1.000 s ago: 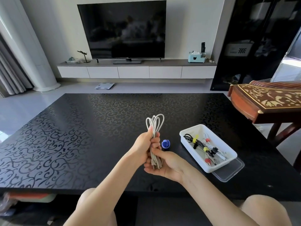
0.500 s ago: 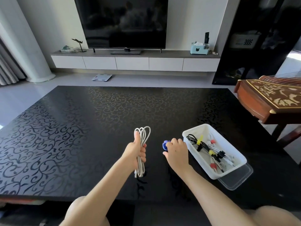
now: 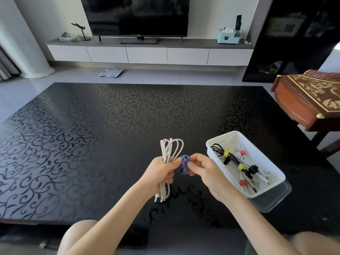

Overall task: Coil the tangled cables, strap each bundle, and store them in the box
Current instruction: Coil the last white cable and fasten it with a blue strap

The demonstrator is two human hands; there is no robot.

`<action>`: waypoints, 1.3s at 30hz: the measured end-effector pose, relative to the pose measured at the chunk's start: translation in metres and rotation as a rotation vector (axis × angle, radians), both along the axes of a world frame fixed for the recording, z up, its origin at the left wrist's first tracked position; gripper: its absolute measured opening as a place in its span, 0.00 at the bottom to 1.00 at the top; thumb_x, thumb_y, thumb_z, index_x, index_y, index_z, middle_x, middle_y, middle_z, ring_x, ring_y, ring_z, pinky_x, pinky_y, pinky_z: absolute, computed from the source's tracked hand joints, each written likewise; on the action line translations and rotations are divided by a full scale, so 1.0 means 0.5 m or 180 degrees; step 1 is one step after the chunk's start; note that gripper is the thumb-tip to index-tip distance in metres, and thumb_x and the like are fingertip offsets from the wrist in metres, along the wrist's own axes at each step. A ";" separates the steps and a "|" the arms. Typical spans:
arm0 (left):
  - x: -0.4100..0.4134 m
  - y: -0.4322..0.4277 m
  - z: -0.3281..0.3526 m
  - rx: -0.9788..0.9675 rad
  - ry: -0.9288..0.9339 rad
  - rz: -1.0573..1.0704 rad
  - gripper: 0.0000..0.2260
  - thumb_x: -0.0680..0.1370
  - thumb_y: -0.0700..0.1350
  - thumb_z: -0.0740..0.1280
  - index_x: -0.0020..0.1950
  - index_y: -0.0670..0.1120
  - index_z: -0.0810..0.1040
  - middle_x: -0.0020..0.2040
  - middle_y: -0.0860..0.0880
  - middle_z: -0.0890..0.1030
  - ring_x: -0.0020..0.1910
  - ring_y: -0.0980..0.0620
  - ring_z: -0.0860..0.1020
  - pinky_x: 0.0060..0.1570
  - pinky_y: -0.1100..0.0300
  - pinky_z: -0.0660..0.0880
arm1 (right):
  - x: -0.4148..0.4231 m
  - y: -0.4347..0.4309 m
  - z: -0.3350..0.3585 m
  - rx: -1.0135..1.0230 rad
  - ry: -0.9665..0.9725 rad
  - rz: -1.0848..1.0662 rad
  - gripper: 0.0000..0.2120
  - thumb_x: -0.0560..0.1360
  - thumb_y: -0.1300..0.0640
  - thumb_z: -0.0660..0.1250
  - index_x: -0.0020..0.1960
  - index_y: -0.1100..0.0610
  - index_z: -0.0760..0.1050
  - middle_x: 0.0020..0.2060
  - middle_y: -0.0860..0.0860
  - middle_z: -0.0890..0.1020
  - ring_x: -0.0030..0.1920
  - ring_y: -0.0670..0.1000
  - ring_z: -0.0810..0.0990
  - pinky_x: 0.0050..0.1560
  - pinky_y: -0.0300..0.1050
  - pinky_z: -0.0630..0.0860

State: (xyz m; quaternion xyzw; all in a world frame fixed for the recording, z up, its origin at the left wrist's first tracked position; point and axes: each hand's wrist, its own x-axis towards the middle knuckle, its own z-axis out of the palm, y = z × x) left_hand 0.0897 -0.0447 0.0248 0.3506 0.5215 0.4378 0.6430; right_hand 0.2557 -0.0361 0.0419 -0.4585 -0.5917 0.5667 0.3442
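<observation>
Above the table's [image 3: 92,162] near edge, the left hand [image 3: 161,173] grips the coiled white cable [image 3: 170,153]; the right hand [image 3: 204,168] pinches a blue strap roll [image 3: 184,164]. Loosening the grip could let the loops spring apart before strapping; the box [image 3: 276,173] waits at right.

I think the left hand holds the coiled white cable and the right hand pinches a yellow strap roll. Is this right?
Not quite. The head view shows the strap roll is blue, not yellow. The left hand holds the coiled white cable and the right hand pinches the strap roll.
</observation>
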 end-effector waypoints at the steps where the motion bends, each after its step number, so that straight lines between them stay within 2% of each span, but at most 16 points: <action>1: 0.002 0.000 0.000 0.0033 -0.0056 0.0038 0.11 0.77 0.42 0.68 0.36 0.45 0.71 0.25 0.53 0.62 0.22 0.57 0.57 0.21 0.65 0.58 | 0.000 -0.002 0.005 -0.0051 0.0037 0.0017 0.08 0.78 0.65 0.60 0.44 0.57 0.76 0.32 0.47 0.81 0.32 0.43 0.75 0.36 0.34 0.71; 4: -0.006 0.003 0.000 0.0085 -0.0129 0.0344 0.11 0.78 0.40 0.67 0.36 0.44 0.70 0.24 0.53 0.62 0.22 0.57 0.57 0.20 0.65 0.57 | 0.010 -0.001 0.016 -0.0456 0.0268 0.0048 0.10 0.79 0.66 0.57 0.43 0.60 0.75 0.28 0.49 0.74 0.27 0.45 0.66 0.29 0.36 0.65; 7: -0.034 0.011 -0.005 0.0017 -0.0092 0.0703 0.11 0.79 0.41 0.65 0.36 0.41 0.74 0.24 0.52 0.64 0.20 0.58 0.57 0.20 0.66 0.56 | 0.041 0.002 0.029 -0.1001 0.0952 -0.0023 0.11 0.79 0.67 0.55 0.44 0.62 0.75 0.26 0.49 0.69 0.26 0.45 0.64 0.28 0.37 0.61; 9: -0.052 0.018 -0.013 -0.0018 0.0293 0.0782 0.10 0.78 0.41 0.66 0.38 0.39 0.77 0.26 0.48 0.68 0.20 0.58 0.57 0.20 0.66 0.57 | 0.059 0.001 0.035 -0.0929 0.0972 -0.0048 0.10 0.79 0.67 0.56 0.47 0.63 0.76 0.26 0.48 0.71 0.26 0.44 0.66 0.29 0.36 0.64; 11: -0.061 0.024 -0.016 -0.0042 0.0842 0.0811 0.08 0.77 0.41 0.67 0.44 0.36 0.79 0.32 0.44 0.70 0.22 0.56 0.58 0.22 0.64 0.58 | 0.060 -0.005 0.039 -0.0779 0.0804 -0.0022 0.10 0.79 0.66 0.58 0.52 0.63 0.78 0.28 0.48 0.74 0.28 0.44 0.69 0.32 0.37 0.67; 14: -0.051 0.026 0.000 -0.0025 0.1250 0.0914 0.09 0.75 0.45 0.69 0.39 0.41 0.74 0.25 0.51 0.65 0.23 0.54 0.60 0.24 0.62 0.60 | 0.053 -0.013 0.049 -0.0773 0.0971 -0.0005 0.10 0.79 0.62 0.61 0.56 0.61 0.79 0.32 0.45 0.79 0.30 0.43 0.70 0.34 0.35 0.70; 16: -0.026 0.014 0.024 -0.0056 0.0829 0.0729 0.11 0.76 0.47 0.70 0.38 0.43 0.75 0.24 0.54 0.62 0.23 0.56 0.59 0.22 0.63 0.60 | 0.048 -0.018 0.058 -0.0779 0.1091 -0.0056 0.10 0.79 0.61 0.61 0.56 0.60 0.79 0.33 0.46 0.78 0.30 0.43 0.70 0.35 0.35 0.69; 18: 0.010 -0.012 0.050 -0.0139 0.0129 0.0247 0.10 0.77 0.48 0.67 0.42 0.43 0.80 0.25 0.54 0.59 0.21 0.57 0.58 0.20 0.65 0.59 | 0.040 -0.022 0.064 -0.0804 0.1159 -0.0110 0.11 0.79 0.63 0.60 0.57 0.60 0.78 0.32 0.48 0.77 0.30 0.43 0.72 0.36 0.37 0.69; 20: 0.041 -0.038 0.072 -0.0159 -0.0245 -0.0117 0.12 0.78 0.45 0.66 0.36 0.45 0.81 0.24 0.54 0.58 0.20 0.58 0.56 0.19 0.66 0.57 | 0.031 -0.033 0.071 -0.0733 0.1132 -0.0112 0.12 0.78 0.65 0.59 0.58 0.58 0.75 0.31 0.49 0.78 0.30 0.43 0.74 0.38 0.39 0.72; 22: 0.056 -0.051 0.086 -0.0096 -0.0397 -0.0116 0.12 0.78 0.39 0.65 0.33 0.45 0.74 0.24 0.54 0.58 0.20 0.59 0.56 0.19 0.67 0.56 | 0.030 -0.045 0.078 -0.0592 0.1114 -0.0102 0.15 0.78 0.66 0.60 0.60 0.54 0.74 0.31 0.50 0.78 0.31 0.44 0.75 0.38 0.40 0.75; 24: 0.058 -0.053 0.096 -0.0116 -0.0479 0.0021 0.14 0.77 0.34 0.63 0.33 0.45 0.69 0.23 0.54 0.59 0.19 0.59 0.56 0.19 0.66 0.55 | 0.036 -0.054 0.090 -0.0612 0.1277 -0.0075 0.16 0.77 0.66 0.60 0.57 0.51 0.79 0.31 0.51 0.78 0.31 0.45 0.75 0.37 0.38 0.76; 27: 0.050 -0.072 0.117 -0.0080 -0.0311 -0.0127 0.13 0.77 0.33 0.63 0.33 0.43 0.72 0.23 0.52 0.65 0.20 0.58 0.58 0.20 0.66 0.56 | 0.054 -0.065 0.119 -0.1098 0.2019 -0.0084 0.16 0.76 0.69 0.58 0.45 0.59 0.84 0.31 0.54 0.79 0.30 0.46 0.75 0.33 0.37 0.75; 29: 0.047 -0.087 0.127 -0.0053 -0.0162 -0.0424 0.12 0.77 0.34 0.64 0.34 0.43 0.72 0.25 0.50 0.65 0.21 0.57 0.58 0.21 0.65 0.58 | 0.065 -0.071 0.137 -0.1141 0.2255 0.0001 0.18 0.75 0.72 0.56 0.44 0.63 0.84 0.34 0.55 0.80 0.32 0.47 0.77 0.35 0.39 0.77; 32: 0.045 -0.107 0.146 -0.0083 -0.0228 -0.0747 0.13 0.77 0.33 0.62 0.34 0.44 0.70 0.25 0.51 0.60 0.20 0.57 0.58 0.20 0.66 0.59 | 0.074 -0.087 0.163 -0.0413 0.1602 0.0163 0.18 0.74 0.75 0.57 0.48 0.61 0.83 0.38 0.55 0.83 0.36 0.48 0.79 0.42 0.39 0.79; 36: 0.043 -0.132 0.177 -0.0147 -0.0481 -0.1011 0.14 0.77 0.33 0.59 0.32 0.44 0.69 0.23 0.52 0.58 0.19 0.59 0.57 0.19 0.67 0.59 | 0.067 -0.108 0.178 0.0867 0.0446 -0.0172 0.10 0.75 0.65 0.66 0.51 0.54 0.81 0.37 0.47 0.85 0.38 0.41 0.80 0.43 0.35 0.76; 39: 0.047 -0.155 0.203 -0.0221 -0.0929 -0.1306 0.14 0.76 0.36 0.60 0.32 0.46 0.64 0.21 0.55 0.60 0.18 0.61 0.57 0.20 0.69 0.59 | 0.068 -0.121 0.188 0.1257 0.0371 -0.0044 0.09 0.76 0.59 0.66 0.53 0.49 0.81 0.41 0.46 0.85 0.43 0.41 0.81 0.46 0.32 0.75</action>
